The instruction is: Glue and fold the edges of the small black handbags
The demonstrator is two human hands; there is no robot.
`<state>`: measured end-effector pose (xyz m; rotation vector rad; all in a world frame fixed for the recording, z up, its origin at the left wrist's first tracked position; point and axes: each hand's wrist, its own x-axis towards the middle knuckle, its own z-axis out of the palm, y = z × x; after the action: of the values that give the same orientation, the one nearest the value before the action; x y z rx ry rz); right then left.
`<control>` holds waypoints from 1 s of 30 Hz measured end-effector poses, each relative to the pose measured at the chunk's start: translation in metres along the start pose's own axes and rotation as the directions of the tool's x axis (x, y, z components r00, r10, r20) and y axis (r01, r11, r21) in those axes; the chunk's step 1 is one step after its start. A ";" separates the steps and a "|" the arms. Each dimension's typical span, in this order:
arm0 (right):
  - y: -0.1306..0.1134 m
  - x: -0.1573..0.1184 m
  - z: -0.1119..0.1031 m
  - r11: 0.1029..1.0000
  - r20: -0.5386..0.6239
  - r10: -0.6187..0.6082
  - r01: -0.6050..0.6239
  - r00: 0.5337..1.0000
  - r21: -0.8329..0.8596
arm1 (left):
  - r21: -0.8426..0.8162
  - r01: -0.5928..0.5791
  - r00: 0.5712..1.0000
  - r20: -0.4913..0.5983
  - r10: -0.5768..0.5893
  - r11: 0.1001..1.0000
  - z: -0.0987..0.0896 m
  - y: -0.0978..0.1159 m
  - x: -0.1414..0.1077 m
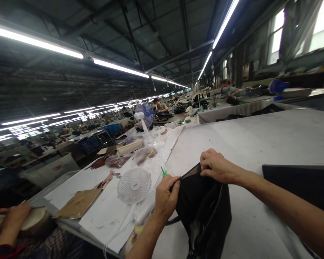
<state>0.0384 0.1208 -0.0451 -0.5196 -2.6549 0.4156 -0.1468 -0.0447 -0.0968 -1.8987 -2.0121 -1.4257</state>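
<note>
A black bag-like piece (205,212) with a pale inner edge hangs between my hands over the white table (248,144). My left hand (166,198) pinches the left end of its upper rim. Fingers of my right hand (216,167) are closed on the rim's right end, a little higher up. The upper edge is stretched between them, and the dark body droops in folds below. Just beyond my left hand lies a green pointed tool (164,172). To the right, a flat black panel (299,183) lies partly under my right forearm.
A small white fan (134,185) stands left of my left hand. Behind it are plastic bags (147,153), a cardboard piece (79,203) and a blue-bladed fan (145,114). Another person's hand (16,216) is at the lower left; a person (161,105) sits far ahead.
</note>
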 end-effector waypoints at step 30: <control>0.002 0.009 0.007 0.983 -0.101 0.178 -0.181 0.979 -0.023 | 0.158 0.088 0.948 0.288 -0.132 0.983 -0.004 0.029 0.038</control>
<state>0.0286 0.1246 -0.0492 -0.7736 -2.5329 0.3896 -0.1357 -0.0225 -0.0558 -2.0724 -2.3127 -1.0272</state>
